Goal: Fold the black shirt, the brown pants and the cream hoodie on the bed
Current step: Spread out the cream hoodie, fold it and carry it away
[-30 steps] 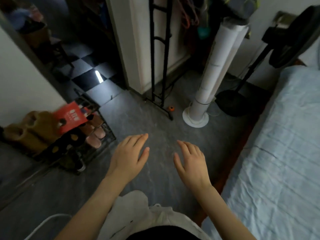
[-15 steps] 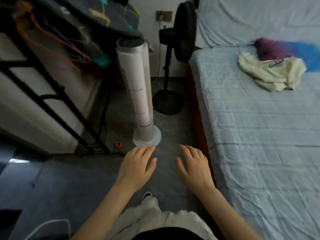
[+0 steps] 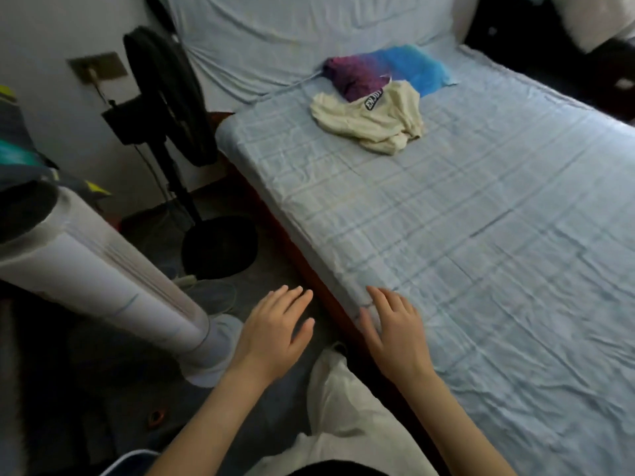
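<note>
A crumpled cream hoodie [image 3: 372, 120] with a dark printed patch lies near the far end of the bed [image 3: 481, 242], which has a light blue sheet. I see neither the black shirt nor the brown pants. My left hand [image 3: 271, 334] hovers over the floor beside the bed, fingers spread, holding nothing. My right hand [image 3: 395, 331] is held flat over the bed's near left edge, also empty. Both hands are far from the hoodie.
A purple-to-blue cloth [image 3: 385, 72] lies behind the hoodie by the headboard. A white tower fan [image 3: 113, 290] and a black pedestal fan [image 3: 168, 97] stand on the floor left of the bed. Dark furniture [image 3: 563, 53] is at the far right.
The view has swung right from the floor and doorway onto the bed, bringing the hoodie into fuller view. Both hands stay out front, open; the right one now lies over the bed's edge.
</note>
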{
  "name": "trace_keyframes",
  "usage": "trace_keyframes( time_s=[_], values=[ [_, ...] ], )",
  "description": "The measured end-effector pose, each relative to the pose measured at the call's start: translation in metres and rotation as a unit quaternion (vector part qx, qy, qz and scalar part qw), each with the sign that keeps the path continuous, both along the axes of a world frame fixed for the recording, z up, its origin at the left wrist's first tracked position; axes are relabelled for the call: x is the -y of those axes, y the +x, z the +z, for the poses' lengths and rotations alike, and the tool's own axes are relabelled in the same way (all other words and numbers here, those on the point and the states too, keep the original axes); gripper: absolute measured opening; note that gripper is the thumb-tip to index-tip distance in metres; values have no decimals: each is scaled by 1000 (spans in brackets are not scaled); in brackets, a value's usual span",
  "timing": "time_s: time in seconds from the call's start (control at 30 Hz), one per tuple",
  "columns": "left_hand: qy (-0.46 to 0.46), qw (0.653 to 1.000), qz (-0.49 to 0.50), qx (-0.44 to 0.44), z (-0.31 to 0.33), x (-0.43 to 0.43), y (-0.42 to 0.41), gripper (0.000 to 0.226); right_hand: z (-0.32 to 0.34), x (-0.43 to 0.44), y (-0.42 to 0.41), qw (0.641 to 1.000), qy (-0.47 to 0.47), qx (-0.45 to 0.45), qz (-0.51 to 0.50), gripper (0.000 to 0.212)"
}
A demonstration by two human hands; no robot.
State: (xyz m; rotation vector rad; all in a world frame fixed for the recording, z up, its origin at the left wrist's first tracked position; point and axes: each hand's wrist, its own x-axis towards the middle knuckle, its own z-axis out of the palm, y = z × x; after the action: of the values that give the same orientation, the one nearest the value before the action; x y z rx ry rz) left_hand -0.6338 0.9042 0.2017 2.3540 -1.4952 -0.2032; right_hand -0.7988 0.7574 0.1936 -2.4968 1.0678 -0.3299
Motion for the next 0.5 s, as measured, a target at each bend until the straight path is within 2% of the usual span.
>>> trace_keyframes(
  time_s=[0.13,0.5],
  values=[
    [-3,1000,-3,-14,-2,70,46,51,-8,68,44,1000,11,-10,-27,49],
    [-65,997,-40,-5,49,253,173,49,27,229,153,997,-22,15,-68,46]
  ],
)
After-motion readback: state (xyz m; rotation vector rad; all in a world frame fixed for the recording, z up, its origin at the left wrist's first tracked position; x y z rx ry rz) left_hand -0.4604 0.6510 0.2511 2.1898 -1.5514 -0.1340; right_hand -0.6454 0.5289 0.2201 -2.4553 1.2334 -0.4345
